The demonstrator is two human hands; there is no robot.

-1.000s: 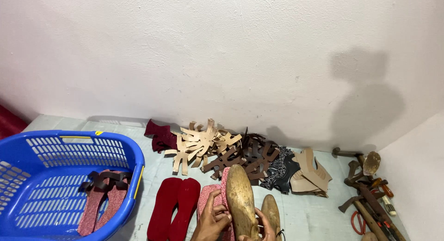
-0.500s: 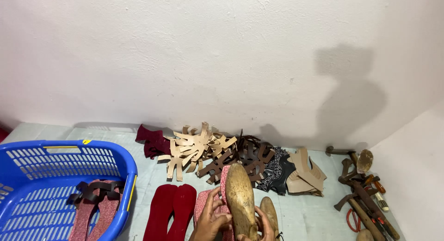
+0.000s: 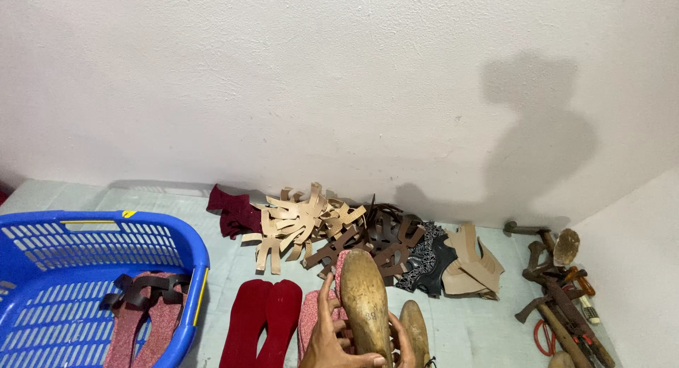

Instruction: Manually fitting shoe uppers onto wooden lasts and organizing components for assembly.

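Observation:
A tan wooden shoe last stands tilted up at the bottom centre, with a pink insole pressed against its left side. My left hand grips the last and insole from the left, one finger stretched up along the insole. Only a few fingers of my right hand show, wrapped on the last's lower right side. A second wooden last lies just right of them.
A blue plastic basket at the left holds pink sandals with dark straps. A pair of dark red insoles lies beside it. Tan and brown leather cut-outs are piled by the wall. Hammers and tools lie at the right.
The view has shifted right, so the basket and piles sit further left in the picture. Both hands keep their hold on the last.

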